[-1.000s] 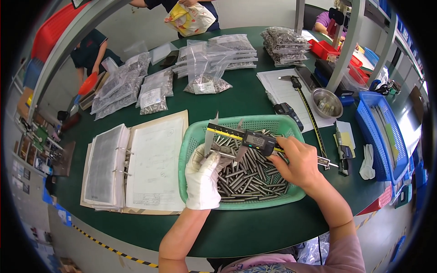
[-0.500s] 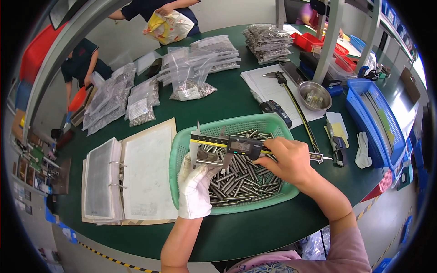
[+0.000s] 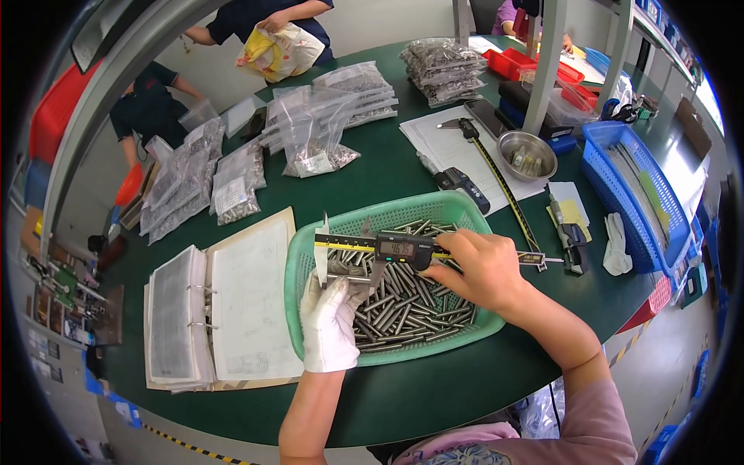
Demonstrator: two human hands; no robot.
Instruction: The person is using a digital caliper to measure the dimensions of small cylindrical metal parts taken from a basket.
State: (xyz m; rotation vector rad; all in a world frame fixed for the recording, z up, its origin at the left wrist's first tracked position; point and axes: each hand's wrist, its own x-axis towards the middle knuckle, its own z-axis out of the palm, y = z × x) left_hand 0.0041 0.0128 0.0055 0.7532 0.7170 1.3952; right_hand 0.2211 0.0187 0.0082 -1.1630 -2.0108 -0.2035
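Note:
My left hand, in a white glove, pinches a short steel pin over the left part of a green plastic basket. The pin lies lengthwise between the jaws of a digital caliper. My bare right hand grips the caliper's beam and slider from the right, its thumb under the display housing. Beneath the caliper, the basket holds many loose steel pins. Parts of the pin are hidden by the gloved fingers and the jaw.
An open ring binder lies left of the basket. Behind are bagged parts, a second caliper, a micrometer and a metal bowl. At right are a white glove and a blue basket. Other people stand across the table.
The view has shifted slightly, so the table's things sit a little differently. My hands hold the caliper and pin much as before. A co-worker at far left has moved an arm.

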